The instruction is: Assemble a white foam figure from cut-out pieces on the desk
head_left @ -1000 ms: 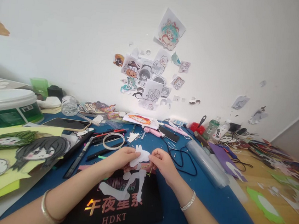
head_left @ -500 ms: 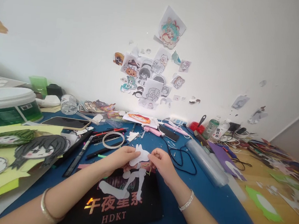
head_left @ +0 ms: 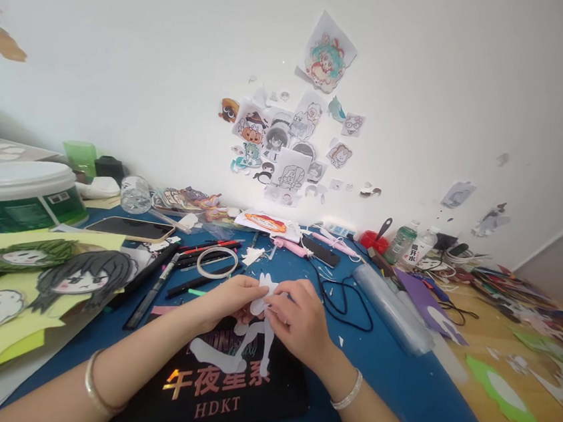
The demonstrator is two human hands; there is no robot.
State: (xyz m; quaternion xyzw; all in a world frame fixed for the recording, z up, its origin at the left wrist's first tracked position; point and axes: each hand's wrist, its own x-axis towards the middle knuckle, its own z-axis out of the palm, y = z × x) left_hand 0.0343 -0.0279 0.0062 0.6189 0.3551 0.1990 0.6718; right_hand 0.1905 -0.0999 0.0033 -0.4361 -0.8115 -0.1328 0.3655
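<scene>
Between both hands, above a black printed board [head_left: 260, 417], is a small white paper cutout [head_left: 267, 282] with two ear-like tips. My left hand [head_left: 236, 300] is closed on its left side, thumb on top. Fingers of my right hand [head_left: 300, 317] are bent over its right side and cover part of it; their tips touch the paper. Just below the hands, long white curved paper pieces [head_left: 216, 357] lie on the board, partly over its lettering.
Left stand yellow sheets with drawn paper heads [head_left: 86, 274], pens [head_left: 152, 295] and a white-lidded tub [head_left: 18, 176]. A tape roll [head_left: 217, 262] lies ahead. Right are a black cable [head_left: 350, 322], a clear plastic roll [head_left: 394, 310], purple paper [head_left: 427, 303] and bottles [head_left: 403, 242].
My right hand has moved left and turned over the cutout, covering more of it. My left hand keeps its hold. The whole view has shifted slightly.
</scene>
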